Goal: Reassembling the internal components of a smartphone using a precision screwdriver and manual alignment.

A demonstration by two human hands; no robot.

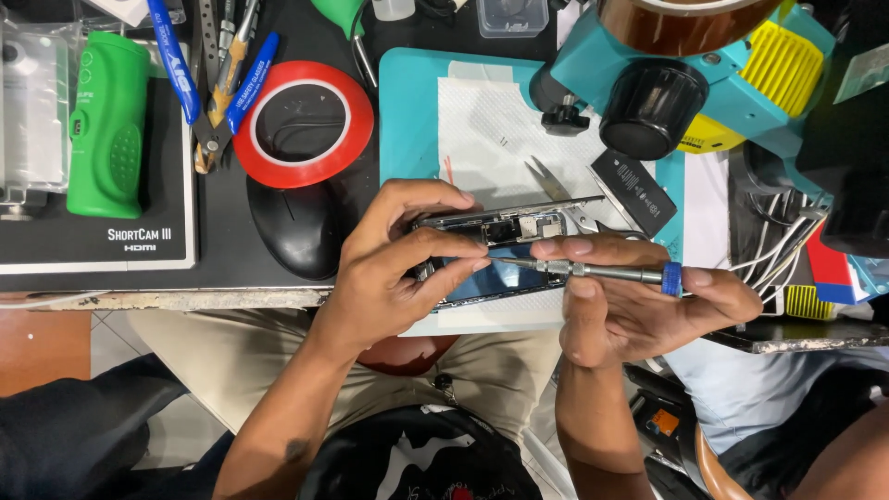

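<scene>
Left hand (394, 264) grips an opened phone (495, 250) at the front edge of the bench, over a teal mat (407, 111). Thumb and forefinger curl around the phone's left end, fingertips pressed on its upper frame and on the dark panel below. Phone lies lengthwise left to right, tilted slightly up to the right; inner boards and metal shields show along its top half.

Right hand (630, 301) holds a slim metal screwdriver (593, 270) with a blue end cap. Forefinger and thumb pinch the shaft near the tip; the cap rests against the middle of the hand. Driver runs nearly level, tip pointing left and touching the phone's interior just right of the left fingertips. Remaining right fingers are curled under, pressed together.

White cloth (491, 120) lies on the mat behind the phone. Tweezers (556, 190) rest on the cloth, just beyond the phone's upper edge. A small black rectangular part (634, 193) sits to the right of the tweezers, under the teal microscope (685, 74).

Left of the mat: red tape roll (304, 125) lying flat, black mouse (296, 227) just below it, near the left wrist. Farther left, a green handheld device (108, 125) on a black box (93, 245); pliers and blue-handled tools (218, 74) between it and the roll. White wires (778, 245) bunch at the right edge.
</scene>
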